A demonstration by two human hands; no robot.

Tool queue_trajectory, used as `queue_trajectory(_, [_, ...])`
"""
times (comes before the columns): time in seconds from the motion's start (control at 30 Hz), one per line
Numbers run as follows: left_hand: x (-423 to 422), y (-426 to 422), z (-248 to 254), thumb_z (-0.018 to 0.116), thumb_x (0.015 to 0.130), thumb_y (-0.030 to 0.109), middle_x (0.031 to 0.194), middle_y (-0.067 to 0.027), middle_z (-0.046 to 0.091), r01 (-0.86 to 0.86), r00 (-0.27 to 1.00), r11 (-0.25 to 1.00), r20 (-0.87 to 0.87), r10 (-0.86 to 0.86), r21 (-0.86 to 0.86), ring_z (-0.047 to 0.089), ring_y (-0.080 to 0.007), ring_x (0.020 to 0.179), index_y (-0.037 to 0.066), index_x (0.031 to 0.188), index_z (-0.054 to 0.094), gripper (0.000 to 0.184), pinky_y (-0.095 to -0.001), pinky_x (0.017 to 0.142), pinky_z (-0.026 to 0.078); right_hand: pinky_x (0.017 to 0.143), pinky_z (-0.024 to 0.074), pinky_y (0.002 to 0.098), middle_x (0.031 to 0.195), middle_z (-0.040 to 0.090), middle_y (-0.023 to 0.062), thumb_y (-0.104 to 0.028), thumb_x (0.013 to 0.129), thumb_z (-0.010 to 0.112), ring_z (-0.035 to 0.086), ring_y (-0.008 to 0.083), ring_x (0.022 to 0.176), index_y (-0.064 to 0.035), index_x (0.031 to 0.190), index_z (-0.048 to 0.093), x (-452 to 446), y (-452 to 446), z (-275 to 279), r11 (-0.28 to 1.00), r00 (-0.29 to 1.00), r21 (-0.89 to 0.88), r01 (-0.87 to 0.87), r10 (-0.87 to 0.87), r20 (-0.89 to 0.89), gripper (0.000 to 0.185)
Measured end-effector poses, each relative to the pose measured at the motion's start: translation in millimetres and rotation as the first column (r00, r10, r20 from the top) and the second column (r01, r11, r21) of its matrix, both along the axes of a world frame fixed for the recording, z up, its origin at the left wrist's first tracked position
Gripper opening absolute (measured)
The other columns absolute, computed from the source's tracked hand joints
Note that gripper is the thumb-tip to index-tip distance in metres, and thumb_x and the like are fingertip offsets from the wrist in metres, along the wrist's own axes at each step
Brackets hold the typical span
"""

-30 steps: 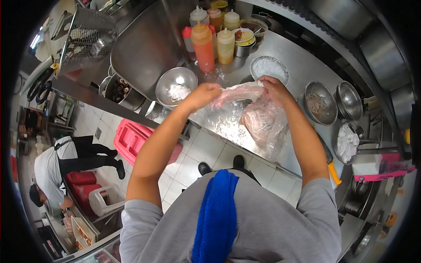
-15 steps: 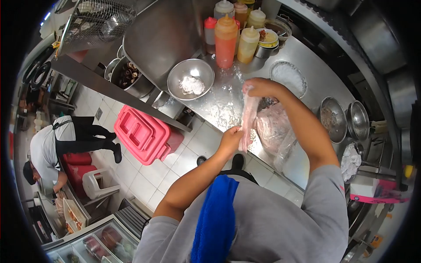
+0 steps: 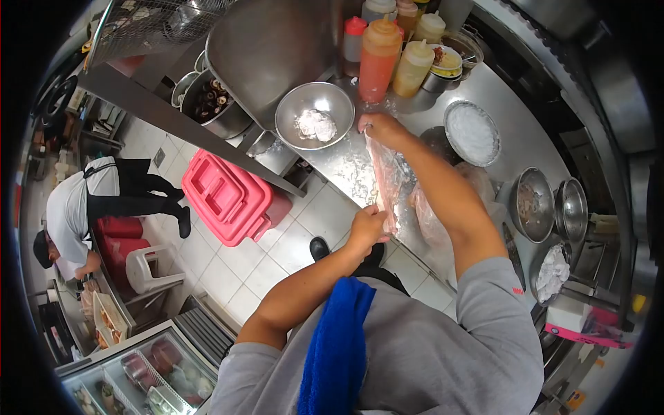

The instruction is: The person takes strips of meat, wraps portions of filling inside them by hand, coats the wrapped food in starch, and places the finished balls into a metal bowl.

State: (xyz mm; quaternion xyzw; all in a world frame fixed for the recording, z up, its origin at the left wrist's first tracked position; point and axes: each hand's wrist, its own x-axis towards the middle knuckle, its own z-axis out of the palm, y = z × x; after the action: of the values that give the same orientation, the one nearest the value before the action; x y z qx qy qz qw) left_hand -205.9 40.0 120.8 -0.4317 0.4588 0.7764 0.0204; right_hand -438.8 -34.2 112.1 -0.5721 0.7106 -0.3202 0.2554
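A long, pale pink strip of what looks like raw meat (image 3: 384,176) is stretched over the steel counter (image 3: 529,124). My right hand (image 3: 384,131) is closed on its far end, beside the metal bowl (image 3: 290,111) with a white powdery lump. At the near end, close to the counter's edge, my left hand (image 3: 368,227) grips the strip between thumb and fingers. A clear plastic bag (image 3: 430,220) with pinkish contents lies right of the strip, partly hidden under my right forearm. White powder is scattered on the counter left of the strip.
Squeeze bottles (image 3: 379,62) stand at the back. A bowl of white powder (image 3: 472,131), another metal bowl (image 3: 519,225) and a knife-like blade (image 3: 512,259) are at right. A pink lidded bin (image 3: 221,194) sits on the floor. Another person (image 3: 79,200) bends over a counter at far left.
My right hand has moved left with the strip's far end, toward the bowl. The strip now slants and looks spread wider. My left hand is slightly lower; the view has shifted a little.
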Motion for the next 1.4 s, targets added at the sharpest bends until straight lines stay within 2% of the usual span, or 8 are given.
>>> queue_trajectory(0.3, [5, 5, -3, 0.056, 0.091, 0.023, 0.089, -0.0113, 0.064, 0.015, 1.0, 0.999, -0.026, -0.014, 0.036, 0.069, -0.0233, 0.073, 0.004, 0.097, 0.054, 0.021, -0.031, 0.054, 0.053, 0.082, 0.0494, 0.0368, 0.092, 0.067, 0.0125, -0.006, 0.082, 0.055, 0.064, 0.0289, 0.09, -0.0051, 0.09, 0.064, -6, 2, 10, 0.984, 0.997, -0.158, 0.079, -0.081, -0.011, 0.013])
queue_trajectory(0.4, [14, -17, 8, 0.06, 0.09, 0.027, 0.078, -0.0107, 0.066, 0.363, 0.924, 0.93, 0.108, -0.367, 0.059, 0.068, -0.0211, 0.063, 0.002, 0.097, 0.059, 0.026, -0.0304, 0.051, 0.052, 0.084, 0.0488, 0.0388, 0.096, 0.067, 0.0126, -0.008, 0.082, 0.054, 0.063, 0.0309, 0.092, -0.0055, 0.093, 0.065, -3, 2, -16, 0.982, 0.991, -0.171, 0.074, -0.091, -0.098, 0.015])
queue_trajectory(0.57, [-9, -87, 13, 0.063, 0.084, 0.019, 0.066, -0.0179, 0.064, 0.407, 0.888, 0.337, 0.282, -0.363, -0.849, 0.066, -0.0286, 0.055, 0.001, 0.095, 0.063, 0.021, -0.0389, 0.057, 0.051, 0.087, 0.0479, 0.0407, 0.104, 0.064, 0.0145, -0.013, 0.082, 0.057, 0.06, 0.0338, 0.098, -0.0089, 0.092, 0.066, 11, 28, 8, 0.871, 0.934, -0.394, 0.293, -0.349, -0.077, 0.014])
queue_trajectory(0.6, [-25, -99, 32, 0.061, 0.082, 0.017, 0.089, -0.024, 0.066, 0.412, 0.892, 0.324, 0.305, -0.332, -0.851, 0.062, -0.0415, 0.09, 0.005, 0.108, 0.062, 0.029, -0.0499, 0.078, 0.049, 0.087, 0.0479, 0.0407, 0.104, 0.064, 0.0145, -0.013, 0.082, 0.057, 0.06, 0.0338, 0.098, -0.0089, 0.092, 0.066, 20, 40, 24, 0.869, 0.932, -0.397, 0.294, -0.352, -0.082, 0.014])
queue_trajectory(0.83, [-125, -146, -46, 0.06, 0.084, 0.021, 0.102, -0.0262, 0.063, 0.28, 0.914, 0.066, 0.245, -0.324, -0.958, 0.061, -0.0426, 0.094, -0.002, 0.109, 0.06, 0.034, -0.047, 0.085, 0.049, 0.073, 0.0498, 0.0438, 0.091, 0.059, 0.0122, -0.02, 0.076, 0.07, 0.06, 0.035, 0.084, -0.0085, 0.089, 0.06, 140, 137, 38, 0.921, 0.886, 0.032, 0.388, -0.364, -0.286, 0.02])
queue_trajectory(0.97, [-142, -146, -37, 0.057, 0.085, 0.025, 0.103, -0.0247, 0.064, 0.497, 0.863, 0.188, 0.462, -0.204, -0.847, 0.062, -0.041, 0.096, -0.002, 0.108, 0.062, 0.036, -0.0465, 0.087, 0.048, 0.074, 0.0504, 0.0463, 0.093, 0.058, 0.0128, -0.019, 0.072, 0.073, 0.06, 0.0348, 0.084, -0.0051, 0.09, 0.056, 155, 146, 8, 0.905, 0.798, -0.021, 0.424, -0.384, -0.464, 0.028])
queue_trajectory(1.03, [-149, -157, -40, 0.055, 0.085, 0.025, 0.104, -0.0231, 0.064, 0.73, 0.612, 0.006, 0.649, -0.451, -0.684, 0.062, -0.0401, 0.096, 0.0, 0.107, 0.063, 0.034, -0.0461, 0.087, 0.049, 0.073, 0.0504, 0.0465, 0.09, 0.058, 0.0125, -0.016, 0.069, 0.072, 0.06, 0.0348, 0.083, -0.0052, 0.089, 0.055, 158, 143, -2, 0.867, 0.765, 0.05, 0.496, -0.41, -0.497, 0.028])
queue_trajectory(1.4, [-122, -148, -19, 0.057, 0.083, 0.012, 0.106, -0.0262, 0.059, 0.359, 0.886, 0.143, 0.288, -0.364, -0.922, 0.056, -0.0417, 0.104, -0.002, 0.106, 0.056, 0.027, -0.0467, 0.089, 0.046, 0.075, 0.0502, 0.0463, 0.086, 0.062, 0.0138, -0.017, 0.076, 0.066, 0.063, 0.0347, 0.082, -0.0059, 0.096, 0.056, 153, 154, 3, 0.887, 0.846, -0.014, 0.462, -0.445, -0.293, 0.025])
